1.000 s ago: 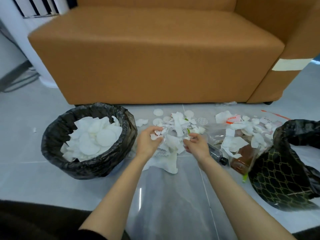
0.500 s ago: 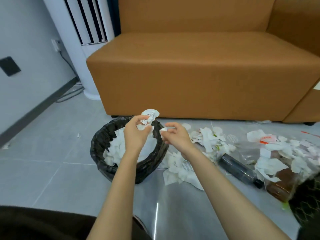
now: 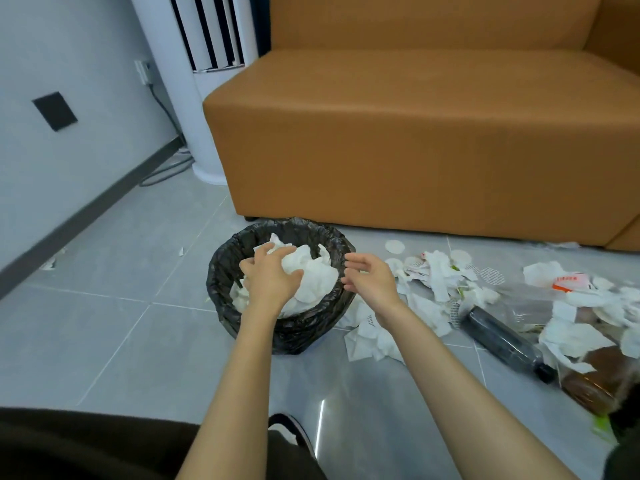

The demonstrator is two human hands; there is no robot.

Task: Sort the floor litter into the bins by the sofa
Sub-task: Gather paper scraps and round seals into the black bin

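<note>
A round bin lined with a black bag [image 3: 242,258] stands on the grey tile floor just in front of the orange sofa [image 3: 398,140], heaped with white tissue and paper scraps [image 3: 311,275]. The left hand [image 3: 272,277] hangs palm-down over the bin's contents, fingers loosely spread and empty. The right hand [image 3: 369,277] hovers at the bin's right rim, fingers curled loosely apart, gripping nothing. Right of the bin lie torn paper litter [image 3: 440,275], a dark plastic bottle [image 3: 502,341] and a brown bottle [image 3: 595,382].
</note>
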